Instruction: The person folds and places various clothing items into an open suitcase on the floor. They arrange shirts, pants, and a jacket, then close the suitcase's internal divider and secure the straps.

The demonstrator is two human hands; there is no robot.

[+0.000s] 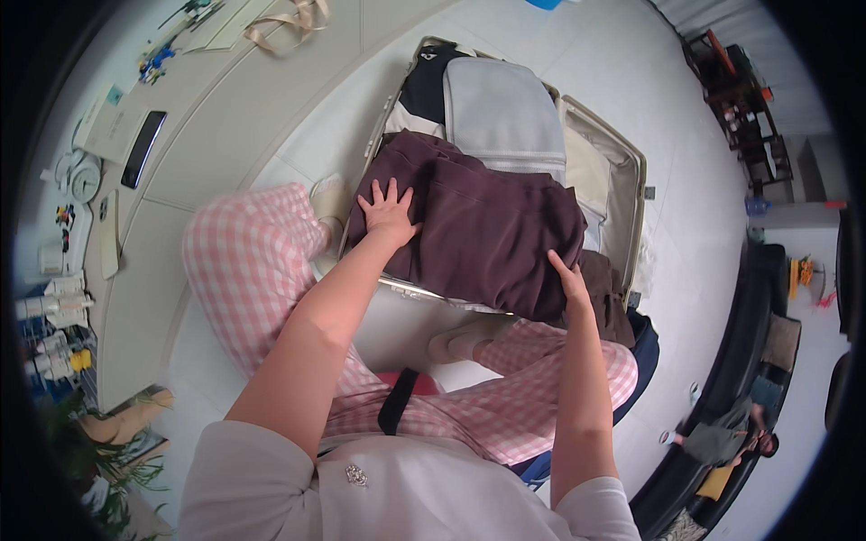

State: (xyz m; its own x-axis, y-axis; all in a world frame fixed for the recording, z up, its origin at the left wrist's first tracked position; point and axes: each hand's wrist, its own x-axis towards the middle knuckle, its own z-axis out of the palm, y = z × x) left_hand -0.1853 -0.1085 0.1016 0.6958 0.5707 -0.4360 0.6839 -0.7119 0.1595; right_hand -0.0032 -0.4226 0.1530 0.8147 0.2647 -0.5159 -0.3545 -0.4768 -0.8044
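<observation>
An opened suitcase [641, 196] lies on the floor before me. Across its near part is spread a dark maroon garment [487, 233], folded, its near edge reaching past the suitcase rim. My left hand [391, 215] rests flat on the garment's left part, fingers spread. At the garment's right edge is my right hand [574, 284], thumb on top of the cloth; its fingers are mostly hidden, so its hold cannot be told. Beyond the garment lies a grey zipped packing cube [504, 111], beside dark clothing [425, 84]. A brown cloth [605, 291] sits right of my right hand.
A long cabinet [223, 128] on the left bears a phone [143, 149], an alarm clock [80, 177] and toy models. Plant leaves [115, 460] show at lower left. A person [727, 433] is on a black sofa [737, 318] at right. A dark blue bag [639, 358] stands near my right knee.
</observation>
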